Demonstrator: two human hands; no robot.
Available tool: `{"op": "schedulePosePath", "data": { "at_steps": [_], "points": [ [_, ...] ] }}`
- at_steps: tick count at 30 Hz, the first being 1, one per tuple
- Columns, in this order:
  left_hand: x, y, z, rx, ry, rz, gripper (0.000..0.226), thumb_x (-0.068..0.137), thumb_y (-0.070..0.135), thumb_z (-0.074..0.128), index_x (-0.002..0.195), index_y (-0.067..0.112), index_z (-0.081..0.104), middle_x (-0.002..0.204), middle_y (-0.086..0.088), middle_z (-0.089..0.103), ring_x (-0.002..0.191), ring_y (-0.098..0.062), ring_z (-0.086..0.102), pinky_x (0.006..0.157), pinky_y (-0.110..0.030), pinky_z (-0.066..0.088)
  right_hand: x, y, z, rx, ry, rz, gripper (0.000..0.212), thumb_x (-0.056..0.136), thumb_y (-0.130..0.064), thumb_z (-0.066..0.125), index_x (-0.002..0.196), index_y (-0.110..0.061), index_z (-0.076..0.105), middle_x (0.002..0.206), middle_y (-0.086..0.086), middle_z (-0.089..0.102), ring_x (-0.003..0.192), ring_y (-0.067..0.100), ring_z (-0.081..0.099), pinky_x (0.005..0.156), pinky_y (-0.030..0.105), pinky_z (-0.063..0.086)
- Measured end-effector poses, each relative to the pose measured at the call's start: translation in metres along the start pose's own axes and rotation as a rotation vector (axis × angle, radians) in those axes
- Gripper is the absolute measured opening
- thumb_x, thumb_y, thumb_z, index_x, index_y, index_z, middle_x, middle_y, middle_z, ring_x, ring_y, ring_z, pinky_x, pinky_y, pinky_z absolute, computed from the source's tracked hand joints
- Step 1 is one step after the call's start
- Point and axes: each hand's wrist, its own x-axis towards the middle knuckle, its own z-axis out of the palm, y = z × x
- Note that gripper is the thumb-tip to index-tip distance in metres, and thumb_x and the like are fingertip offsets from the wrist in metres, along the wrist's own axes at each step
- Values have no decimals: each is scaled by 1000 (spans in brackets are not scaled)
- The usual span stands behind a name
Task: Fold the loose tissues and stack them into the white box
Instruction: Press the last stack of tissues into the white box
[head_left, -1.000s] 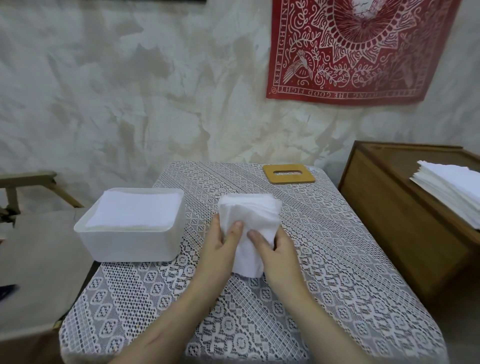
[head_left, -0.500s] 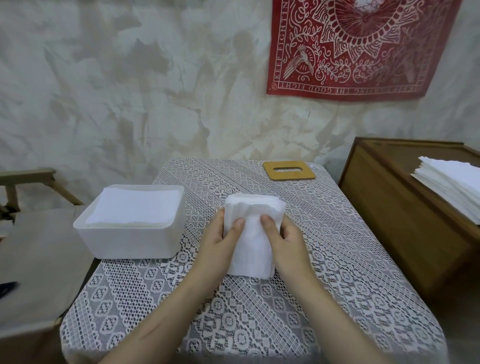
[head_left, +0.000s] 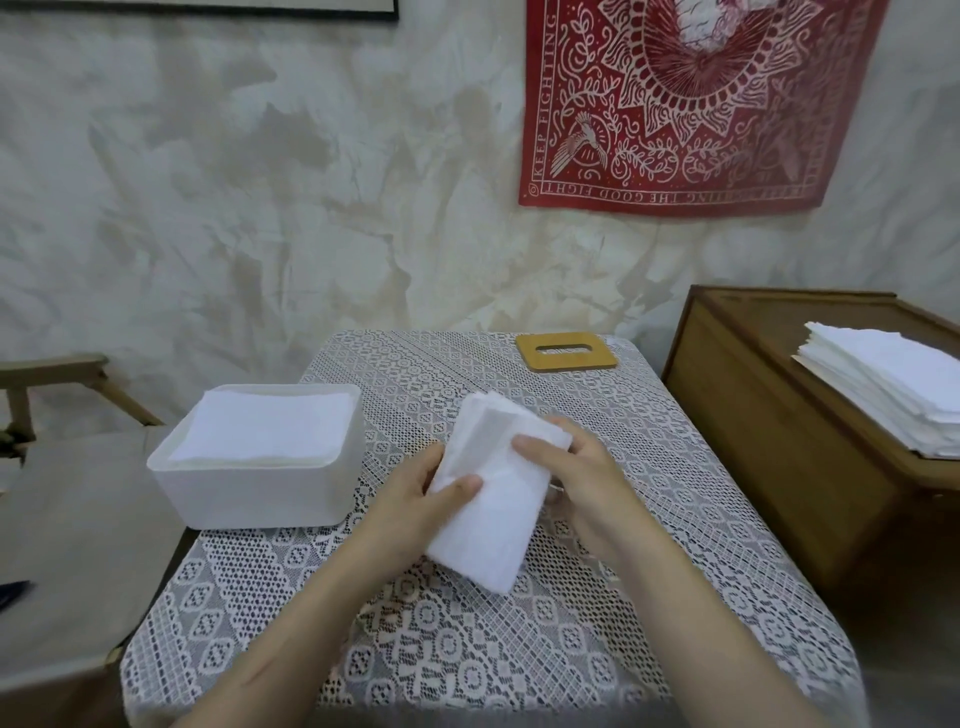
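The folded tissue bundle (head_left: 493, 519) sits over the middle of the counter (head_left: 519, 649), just right of the white box (head_left: 260, 488) (already filled near its rim with flat tissues (head_left: 270, 426)). The left hand (head_left: 415, 499) and right hand (head_left: 582, 483) grip opposite edges of the bundle, fingers clamped on it with each thumb on top. The loose tissue stack (head_left: 893, 384) rests on the wooden cabinet (head_left: 779, 441), well apart.

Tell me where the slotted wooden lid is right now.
In the head view, the slotted wooden lid lies flat at the far right of the lace-covered table, beyond the folded tissues and left of the wooden cabinet.
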Motion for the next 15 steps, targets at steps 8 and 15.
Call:
{"op": "schedulePosePath", "data": {
  "at_steps": [8,15],
  "points": [
    [-29,6,-14,-198,-17,-224,31,90,22,77,118,23,66,110,1,78,94,-16,76,74,-27,60,-26,-10,-20,-110,-8,5,23,96,-9,65,118,-17,68,103,6,74,82,18,70,58,29,53],
    [-53,4,-7,106,93,-88,29,103,22,60,127,35,53,120,11,66,110,-11,64,75,-19,56,-56,17,-20,-571,-13,-67,29,95,-21,69,112,-43,65,112,-17,70,107,7,65,78,26,58]
  ]
}}
